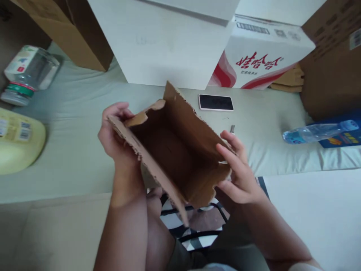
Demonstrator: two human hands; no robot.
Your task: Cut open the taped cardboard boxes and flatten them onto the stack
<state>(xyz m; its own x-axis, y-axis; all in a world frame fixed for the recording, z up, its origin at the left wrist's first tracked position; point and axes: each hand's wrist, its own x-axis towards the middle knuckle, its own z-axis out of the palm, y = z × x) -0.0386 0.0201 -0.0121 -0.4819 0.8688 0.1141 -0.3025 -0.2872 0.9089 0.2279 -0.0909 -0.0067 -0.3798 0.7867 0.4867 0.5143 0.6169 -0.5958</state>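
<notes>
An empty brown cardboard box (175,150) with torn, ragged rims is tilted between my hands, its open top facing me. My left hand (117,131) grips the box's left corner, fingers curled behind and over the edge. On the right, my right hand (238,169) holds the opposite end, with fingertips on the rim and on a torn flap. A phone (216,102) with a dark screen lies on the cloth just beyond the box. Partly hidden by my right fingers is a small metallic object (232,129) whose kind I cannot make out.
White cartons (169,45) stand at the back, one (259,56) with red print. Brown cardboard boxes (81,37) flank them. At left are a clear jar (31,71) and a large yellowish bottle (21,141). A plastic water bottle (318,131) rests on a blue box (349,137).
</notes>
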